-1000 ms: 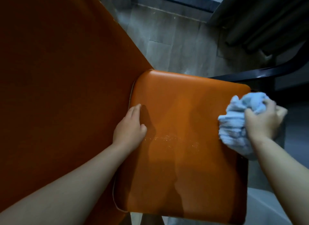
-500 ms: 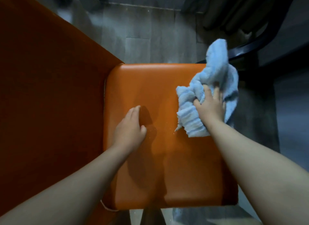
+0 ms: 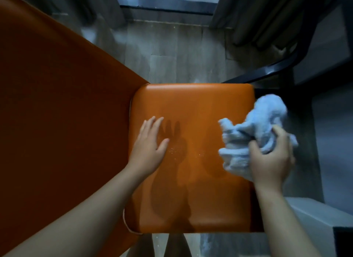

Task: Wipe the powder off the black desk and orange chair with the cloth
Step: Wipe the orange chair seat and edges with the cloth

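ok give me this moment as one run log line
left hand: rests on orange leather chair seat | right hand: grips crumpled light blue cloth at seat's right edge | white powder specks: on seat beside left thumb

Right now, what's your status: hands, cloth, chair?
Left hand flat on orange chair seat. Right hand grips bunched blue cloth at seat's right edge. Few powder specks beside left thumb. Nothing blocks them.

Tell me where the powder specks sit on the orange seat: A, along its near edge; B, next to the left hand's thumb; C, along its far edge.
B: pale specks dot the seat just beside the thumb of the left hand, clear of the cloth that the right hand grips.
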Tool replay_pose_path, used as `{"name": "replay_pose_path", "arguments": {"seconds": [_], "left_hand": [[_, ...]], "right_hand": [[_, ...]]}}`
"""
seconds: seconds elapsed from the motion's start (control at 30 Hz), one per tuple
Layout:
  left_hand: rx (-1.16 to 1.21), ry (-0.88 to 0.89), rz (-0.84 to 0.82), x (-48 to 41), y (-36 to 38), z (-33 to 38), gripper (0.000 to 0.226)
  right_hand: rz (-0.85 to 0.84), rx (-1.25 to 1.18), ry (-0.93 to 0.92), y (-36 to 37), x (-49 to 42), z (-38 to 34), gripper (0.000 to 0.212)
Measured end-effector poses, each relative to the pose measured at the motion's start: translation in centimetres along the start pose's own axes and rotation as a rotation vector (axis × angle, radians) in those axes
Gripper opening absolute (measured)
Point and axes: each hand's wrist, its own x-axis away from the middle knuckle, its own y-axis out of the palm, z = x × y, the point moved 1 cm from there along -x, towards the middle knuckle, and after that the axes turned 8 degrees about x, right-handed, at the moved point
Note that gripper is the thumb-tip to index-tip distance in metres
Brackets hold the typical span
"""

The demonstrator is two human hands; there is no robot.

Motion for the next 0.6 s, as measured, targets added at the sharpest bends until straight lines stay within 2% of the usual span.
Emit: {"name": "replay_pose_path", "arguments": {"seconds": [0.07, 0.13, 0.2, 0.27, 0.33, 0.4, 0.43, 0.53, 0.6], "left_hand": [[0.133, 0.105, -0.055, 0.1, -0.6, 2.0, 0.056], [0.322, 0.161, -0.060, -0.3, -1.1, 3.8, 0.050], [0.571, 0.072, -0.056, -0.5, -1.8, 4.9, 0.043], [0.915, -0.083, -0.171, 0.0, -2.4, 4.9, 0.038], [1.216, -0.215, -0.346, 0.8, -2.7, 4.1, 0.056], [1.278, -0.217, -0.412, 1.7, -2.7, 2.9, 0.074], [1.221, -0.196, -0.358, 2.1, -2.7, 2.4, 0.074], [0.972, -0.182, -0.085, 3.1, -2.9, 1.6, 0.049], [0.898, -0.270, 0.150, 3.6, -3.4, 1.0, 0.056]], "right_hand": [[-0.136, -0.028, -0.153, -0.5, 1.0, -3.3, 0.048], [-0.345, -0.057, -0.262, -0.4, 1.9, -6.3, 0.045], [-0.535, -0.114, -0.341, 0.3, 2.7, -8.5, 0.044], [-0.721, -0.248, -0.264, 1.0, 3.3, -10.1, 0.043], [-0.829, -0.448, -0.100, 1.9, 3.6, -11.0, 0.038], [-0.825, -0.624, 0.046, 3.0, 4.3, -11.5, 0.036], [-0.809, -0.686, 0.116, 3.5, 4.7, -11.8, 0.036], [-0.751, -0.785, 0.321, 5.1, 5.4, -12.5, 0.030], [-0.725, -0.755, 0.389, 6.1, 5.5, -12.3, 0.022]]}}
